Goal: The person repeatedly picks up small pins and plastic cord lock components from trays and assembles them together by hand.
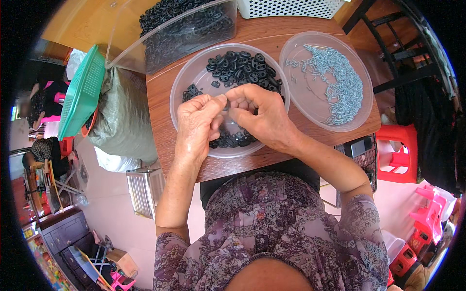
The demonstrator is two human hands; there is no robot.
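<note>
Above a round clear plastic tub (pixel 177 77), my left hand (pixel 198 119) and my right hand (pixel 264 115) meet with fingers pinched together. Between their fingertips shows a small black plastic piece (pixel 226 105), mostly covered by the fingers. Inside the tub, black oval pieces with holes (pixel 238 67) are heaped at the far side. Smaller black pieces (pixel 232 139) lie at its near side, and some more at its left, partly behind my left hand. To the right, a shallow round clear tray (pixel 306 104) holds a spread of small silvery screws (pixel 345 89).
The wooden table (pixel 187 167) carries both round containers. At its far left stands a clear bin (pixel 121 56) filled with black pieces. A white perforated basket (pixel 291 8) is at the back. Left are a green basket (pixel 80 97) and a full sack (pixel 121 116); right, a red stool (pixel 410 155).
</note>
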